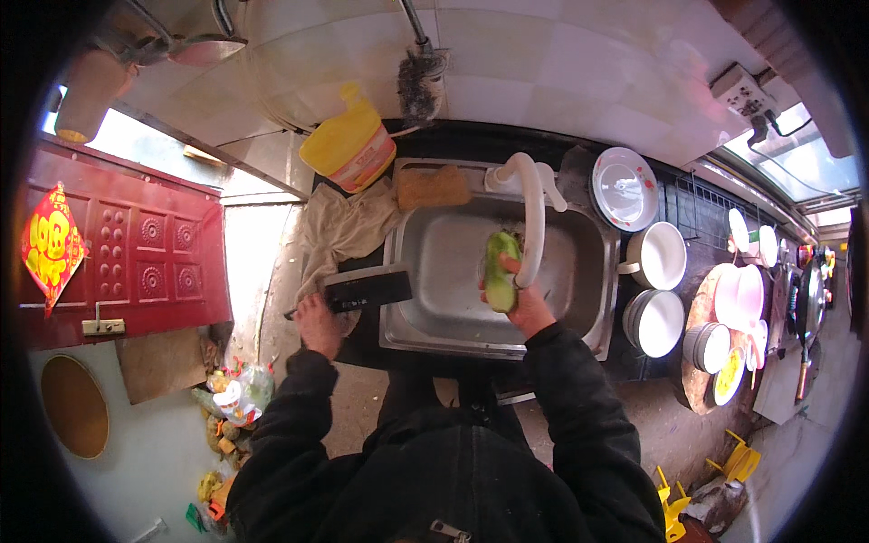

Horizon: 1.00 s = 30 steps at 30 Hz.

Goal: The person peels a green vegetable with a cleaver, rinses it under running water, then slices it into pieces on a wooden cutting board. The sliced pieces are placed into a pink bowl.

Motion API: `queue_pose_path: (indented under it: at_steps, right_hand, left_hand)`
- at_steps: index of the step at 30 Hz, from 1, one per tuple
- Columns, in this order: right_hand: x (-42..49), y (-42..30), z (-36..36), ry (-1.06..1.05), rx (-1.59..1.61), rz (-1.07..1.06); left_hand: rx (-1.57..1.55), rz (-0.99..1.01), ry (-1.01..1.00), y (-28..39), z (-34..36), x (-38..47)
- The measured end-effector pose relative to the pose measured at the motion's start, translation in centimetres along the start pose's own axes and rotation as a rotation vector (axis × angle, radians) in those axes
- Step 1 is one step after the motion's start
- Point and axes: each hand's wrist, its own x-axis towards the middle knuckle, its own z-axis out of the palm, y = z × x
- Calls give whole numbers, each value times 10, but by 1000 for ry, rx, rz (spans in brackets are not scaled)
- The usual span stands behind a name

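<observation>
My right hand (531, 309) holds a pale green, peeled-looking gourd or cucumber-like vegetable (501, 271) over the steel sink basin (441, 248), right by the white curved faucet (533, 217). Over the counter left of the sink, my left hand (319, 326) is closed around the handle end of a cleaver (368, 289) with a dark, broad blade. The blade points right, its tip over the sink's left rim. A beige cloth (349, 224) lies just beyond the left hand, and a brown sponge-like block (432, 187) rests on the sink's back left corner.
A yellow jug (349, 146) stands behind the cloth. Right of the sink are a floral-rimmed plate (624, 189), a white mug (662, 255) and stacked bowls (658, 324). Farther right, a wooden board (699, 309) bears more dishes. A red door (129, 244) stands at the left.
</observation>
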Motion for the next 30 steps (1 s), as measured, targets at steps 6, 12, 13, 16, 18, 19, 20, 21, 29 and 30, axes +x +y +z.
queue_pose_path:
  at_steps: [6, 12, 13, 16, 18, 19, 20, 21, 29, 30]
  right_hand:
    - [-1, 13, 18, 9, -154, -49]
    - [-29, -9, -8, -90, 262, 94]
    - [-36, -12, -15, -54, 254, 95]
    - [-59, -10, -31, 126, 206, 75]
    - [-71, -4, -41, 129, 240, -24]
    - [-77, -1, -46, 146, 257, -73]
    - [-84, 3, -52, 174, 261, -98]
    - [-90, 7, -58, 207, 262, -126]
    - [-132, 26, -92, 331, 290, -217]
    - [-133, 27, -91, 328, 279, -220]
  left_hand:
    - [100, 366, -126, -36, -2, 23]
    - [-103, 312, -246, -24, -90, 11]
    - [-109, 303, -251, -16, -102, 10]
    - [-116, 578, -97, 25, -122, 15]
    - [-155, 756, -12, 73, -121, 22]
    - [-174, 838, 32, 103, -117, 26]
    - [-116, 855, -13, 134, -112, 30]
    - [-75, 882, -34, 163, -106, 32]
    - [-309, 865, -135, 262, -93, 31]
    - [-335, 742, -290, 265, -92, 32]
